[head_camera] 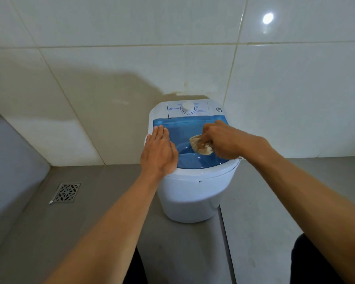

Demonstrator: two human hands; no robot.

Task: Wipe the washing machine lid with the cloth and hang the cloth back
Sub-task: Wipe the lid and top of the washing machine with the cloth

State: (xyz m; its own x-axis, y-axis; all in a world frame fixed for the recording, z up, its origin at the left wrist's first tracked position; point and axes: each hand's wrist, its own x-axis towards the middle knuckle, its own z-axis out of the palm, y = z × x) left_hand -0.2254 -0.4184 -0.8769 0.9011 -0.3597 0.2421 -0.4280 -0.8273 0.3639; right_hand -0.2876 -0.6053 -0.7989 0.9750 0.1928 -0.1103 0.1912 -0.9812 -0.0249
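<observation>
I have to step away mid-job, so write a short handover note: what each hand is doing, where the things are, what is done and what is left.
Left hand: open, flat on the left side of the blue lid, steadying the washing machine.
Right hand: closed on the beige cloth, pressing it onto the middle of the lid.
The lid is shut; the machine stands on the grey floor against the tiled wall.
Done: cloth fetched, wiping in progress. How much of the lid has been wiped cannot be told.
Left: finish wiping the lid, then hang the cloth back; its hanging spot is out of view.
</observation>
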